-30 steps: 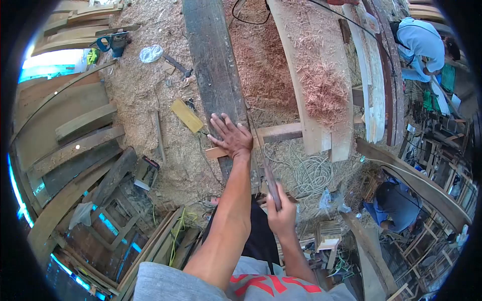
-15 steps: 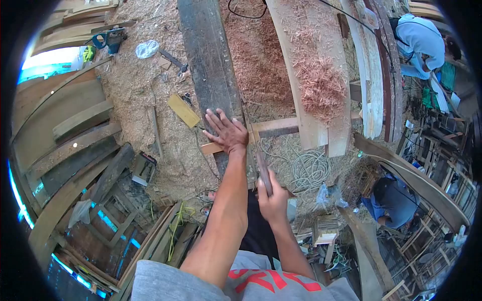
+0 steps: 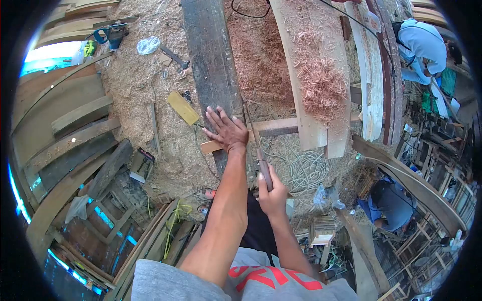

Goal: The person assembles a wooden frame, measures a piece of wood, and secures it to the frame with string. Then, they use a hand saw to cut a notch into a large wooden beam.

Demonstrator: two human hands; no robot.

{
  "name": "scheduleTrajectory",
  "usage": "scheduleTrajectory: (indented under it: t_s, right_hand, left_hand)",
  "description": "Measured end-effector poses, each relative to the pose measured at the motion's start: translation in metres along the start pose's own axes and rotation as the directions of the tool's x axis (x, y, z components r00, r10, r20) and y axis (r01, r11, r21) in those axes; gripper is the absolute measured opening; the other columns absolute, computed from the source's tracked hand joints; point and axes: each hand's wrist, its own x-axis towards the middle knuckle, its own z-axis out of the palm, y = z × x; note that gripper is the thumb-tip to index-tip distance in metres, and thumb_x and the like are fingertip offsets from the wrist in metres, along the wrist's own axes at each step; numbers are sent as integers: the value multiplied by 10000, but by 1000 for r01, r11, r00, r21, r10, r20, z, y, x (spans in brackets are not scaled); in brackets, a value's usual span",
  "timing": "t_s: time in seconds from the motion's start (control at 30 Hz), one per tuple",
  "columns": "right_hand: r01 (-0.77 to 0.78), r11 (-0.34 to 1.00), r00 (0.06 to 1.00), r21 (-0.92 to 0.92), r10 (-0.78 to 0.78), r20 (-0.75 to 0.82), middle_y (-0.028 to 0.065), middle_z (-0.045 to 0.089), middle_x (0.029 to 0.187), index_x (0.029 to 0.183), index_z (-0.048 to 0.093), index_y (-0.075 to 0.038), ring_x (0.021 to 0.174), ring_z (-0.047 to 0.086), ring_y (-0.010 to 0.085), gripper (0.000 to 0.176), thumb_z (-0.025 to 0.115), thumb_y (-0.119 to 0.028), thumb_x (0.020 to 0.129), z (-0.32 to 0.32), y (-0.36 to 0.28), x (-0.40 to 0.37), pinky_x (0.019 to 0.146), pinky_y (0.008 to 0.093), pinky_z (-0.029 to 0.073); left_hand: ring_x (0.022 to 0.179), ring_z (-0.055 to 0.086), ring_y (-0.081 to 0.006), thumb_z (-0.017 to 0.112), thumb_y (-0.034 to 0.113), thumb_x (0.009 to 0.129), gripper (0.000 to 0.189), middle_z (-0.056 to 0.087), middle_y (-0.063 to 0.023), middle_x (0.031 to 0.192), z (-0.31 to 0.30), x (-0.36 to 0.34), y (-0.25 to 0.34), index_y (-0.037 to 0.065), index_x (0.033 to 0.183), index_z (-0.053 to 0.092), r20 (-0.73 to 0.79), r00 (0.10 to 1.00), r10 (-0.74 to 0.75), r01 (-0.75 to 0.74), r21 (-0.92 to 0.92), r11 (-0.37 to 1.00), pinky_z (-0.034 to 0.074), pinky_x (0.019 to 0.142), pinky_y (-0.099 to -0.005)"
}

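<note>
A dark, weathered plank [image 3: 211,55] runs away from me up the middle of the view. My left hand [image 3: 228,133] lies flat on its near part, fingers spread. Just right of it, my right hand [image 3: 273,195] is wrapped round the brown wooden handle of a long, narrow-bladed tool [image 3: 256,138]. That blade points forward along the plank's right edge, close beside my left hand, and passes over a wooden crosspiece [image 3: 276,126]. Part of the crosspiece is hidden under the plank.
Reddish shavings lie heaped on a pale board [image 3: 311,60] to the right. Coiled cord [image 3: 307,170] lies below it. A yellow block [image 3: 183,108] and a hammer-like tool [image 3: 175,59] are on the left. Two people, one in a light hoodie [image 3: 422,42], one lower down [image 3: 394,203], crouch at right.
My right hand and the tool have shifted slightly forward, and the blade shows more distinctly. My left hand stays flat on the plank.
</note>
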Motion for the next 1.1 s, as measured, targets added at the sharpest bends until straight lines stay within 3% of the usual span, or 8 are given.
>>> scheduleTrajectory:
  t_s: [0.1,0.2,0.5,0.6,0.63,0.77,0.9,1.1]
  right_hand:
    - [-9,1000,1000,11,9,18,104,605,744,1296,584,-21,653,548,114,370,572,-192,969,-19,-3,-27,612,331,476]
    - [-24,998,999,-60,26,43,254,656,808,1319,564,-45,757,689,420,410,581,-243,961,-8,-5,-3,648,417,528]
    - [-13,998,996,-61,19,92,257,672,871,1322,567,-55,841,703,404,405,582,-243,964,-2,-1,27,691,394,537]
    - [42,994,999,-97,-39,30,244,677,869,1327,563,-56,808,698,403,402,572,-243,971,-12,-4,-6,692,387,533]
    - [25,1000,998,-9,-24,49,240,677,880,1329,557,-59,841,688,424,401,570,-243,973,-21,-14,-20,712,396,531]
    - [-33,999,995,-27,36,97,242,678,941,1320,564,-62,885,693,410,394,573,-236,967,-2,-2,25,749,396,530]
    - [-6,1000,999,22,5,45,241,668,868,1276,570,-54,824,675,431,371,571,-254,963,-21,-12,-15,710,423,526]
    - [14,999,998,-48,-10,66,251,669,853,1321,559,-57,762,683,421,406,568,-252,964,-11,-3,8,677,409,538]
  left_hand:
    - [1538,105,-304,499,302,894,674,122,-156,1656,1,1,-1,73,1502,319,-31,999,19,-20,-15,1000,59,1165,-653]
    - [1537,112,-304,502,304,889,681,127,-157,1655,3,0,-2,74,1502,316,-5,1000,3,-3,-12,1000,60,1164,-655]
    - [1535,117,-316,517,301,866,711,124,-166,1654,-1,1,-1,67,1503,304,-5,1000,18,-18,-6,1000,57,1162,-653]
    - [1534,120,-316,520,301,866,713,126,-171,1652,0,2,-1,64,1503,303,7,1000,8,-8,-28,1000,56,1162,-651]
    - [1534,123,-317,516,296,870,706,128,-174,1651,-1,2,-1,61,1502,306,8,1000,9,-9,-24,1000,54,1162,-651]
    - [1532,125,-322,512,300,870,696,136,-180,1647,2,-2,-2,58,1494,322,0,1000,0,0,-21,1000,52,1160,-659]
    - [1531,130,-327,505,323,873,687,150,-180,1644,0,1,-2,62,1487,340,1,1000,10,-9,-34,999,39,1162,-662]
    - [1532,135,-311,515,302,856,686,147,-170,1648,7,1,-1,70,1483,358,-42,999,-11,11,-13,1000,36,1168,-650]
